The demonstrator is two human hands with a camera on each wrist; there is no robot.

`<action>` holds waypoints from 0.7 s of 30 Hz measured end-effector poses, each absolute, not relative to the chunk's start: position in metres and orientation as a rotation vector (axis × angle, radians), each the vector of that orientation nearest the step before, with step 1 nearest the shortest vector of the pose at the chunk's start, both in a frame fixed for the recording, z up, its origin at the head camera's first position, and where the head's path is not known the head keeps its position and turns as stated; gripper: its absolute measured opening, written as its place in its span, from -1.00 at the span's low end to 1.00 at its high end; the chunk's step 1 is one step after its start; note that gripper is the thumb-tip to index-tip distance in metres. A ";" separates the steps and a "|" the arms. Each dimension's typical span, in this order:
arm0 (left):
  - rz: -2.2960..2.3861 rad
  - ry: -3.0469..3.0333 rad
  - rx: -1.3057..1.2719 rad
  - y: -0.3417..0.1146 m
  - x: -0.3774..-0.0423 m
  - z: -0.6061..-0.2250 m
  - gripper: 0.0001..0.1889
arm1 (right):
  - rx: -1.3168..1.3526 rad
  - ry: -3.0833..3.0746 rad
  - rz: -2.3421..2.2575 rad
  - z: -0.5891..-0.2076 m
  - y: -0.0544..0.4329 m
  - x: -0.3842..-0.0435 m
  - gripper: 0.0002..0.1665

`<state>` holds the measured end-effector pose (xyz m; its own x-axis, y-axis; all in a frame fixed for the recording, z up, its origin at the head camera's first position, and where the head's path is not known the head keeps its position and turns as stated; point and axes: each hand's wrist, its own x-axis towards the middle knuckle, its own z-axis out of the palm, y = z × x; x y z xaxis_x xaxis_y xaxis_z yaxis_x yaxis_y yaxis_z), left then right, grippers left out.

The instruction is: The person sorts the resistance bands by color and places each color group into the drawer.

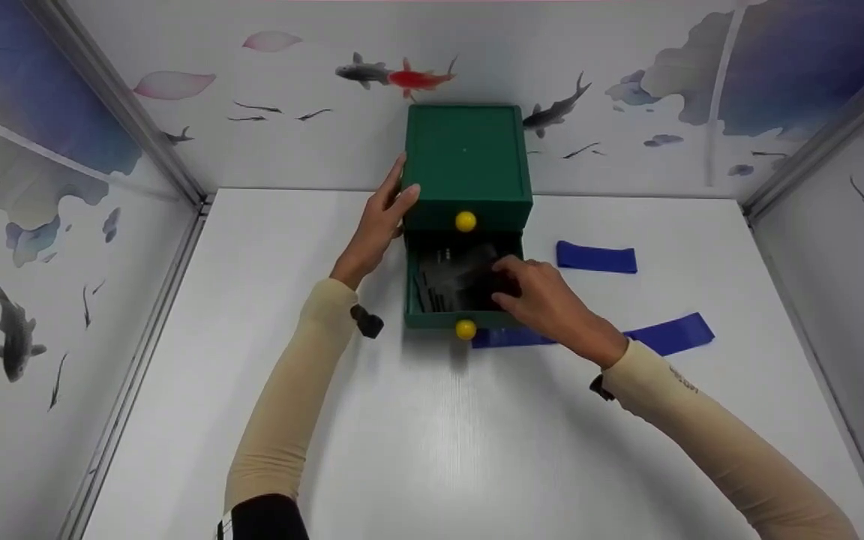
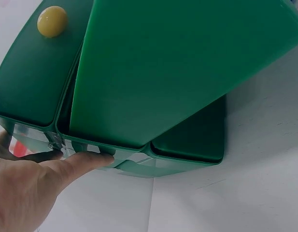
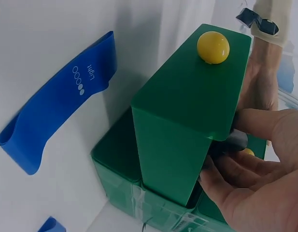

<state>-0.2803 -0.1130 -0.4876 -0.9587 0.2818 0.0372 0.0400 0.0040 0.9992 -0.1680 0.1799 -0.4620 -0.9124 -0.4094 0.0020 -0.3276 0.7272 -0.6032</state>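
One black piece [image 3: 233,143] is sitting at the open top of the pulled-out drawer [image 1: 432,321], and your right hand [image 1: 556,300] is pinching it between thumb and bent fingers. More dark pieces [image 1: 443,281] are lying inside. Your left hand [image 1: 378,225] is bracing the side of the green cabinet [image 1: 466,154], fingers extended, gripping nothing. The opening seems done, while the handling inside is looking unfinished: you aren't releasing the piece yet, nor closing the drawer. Two blue bands [image 1: 597,258] are lying outside on the white table [image 1: 402,435].
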 end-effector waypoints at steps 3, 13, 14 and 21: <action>2.077 2.095 0.333 -0.114 -0.281 -0.488 -0.25 | -0.632 2.858 -0.884 -0.464 0.181 -0.169 -0.54; 2.074 2.097 0.326 -0.113 -0.281 -0.488 -0.25 | -0.692 3.039 -1.011 -0.478 0.195 -0.162 -0.67; 2.072 2.099 0.326 -0.113 -0.281 -0.488 -0.24 | -0.682 3.048 -1.041 -0.479 0.197 -0.160 -0.68; 2.086 2.074 0.347 -0.114 -0.280 -0.487 -0.25 | -0.663 3.065 -1.165 -0.482 0.207 -0.137 -0.71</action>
<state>-0.2799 -0.1138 -0.4872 -0.9566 0.2887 0.0389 0.0373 -0.0110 0.9992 -0.1369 0.2075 -0.4819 -0.9015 -0.2891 0.3221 -0.4300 0.6824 -0.5912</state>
